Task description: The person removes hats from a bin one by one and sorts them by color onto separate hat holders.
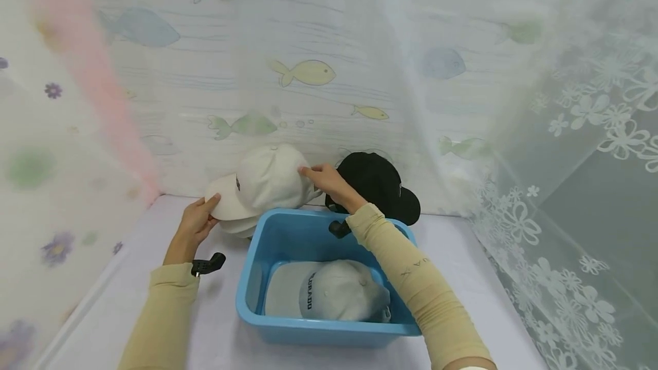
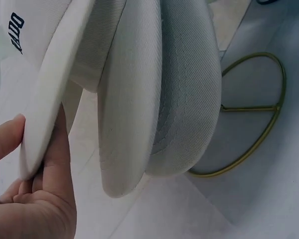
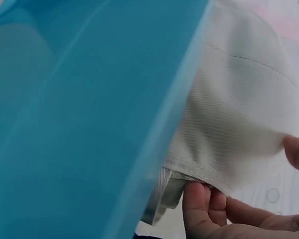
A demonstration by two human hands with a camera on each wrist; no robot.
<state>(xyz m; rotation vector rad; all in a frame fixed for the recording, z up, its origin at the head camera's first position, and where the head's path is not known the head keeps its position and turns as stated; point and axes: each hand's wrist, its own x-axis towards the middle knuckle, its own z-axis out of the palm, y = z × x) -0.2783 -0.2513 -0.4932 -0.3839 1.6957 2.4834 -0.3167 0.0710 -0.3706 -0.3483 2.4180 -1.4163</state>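
Note:
A white baseball cap sits on top of other pale caps behind the blue tub. My left hand pinches its brim, thumb on one face and fingers on the other. At the cap's back, my right hand pinches the lower edge, with fingers tucked beneath it in the right wrist view. Two more pale brims hang below the held one in the left wrist view. In the blue tub lies a light grey cap with dark lettering, brim to the left.
A black cap stands behind the tub, right of the white ones. Below the pale brims shows a gold wire ring. Patterned sheer curtains enclose the white table at the back and sides.

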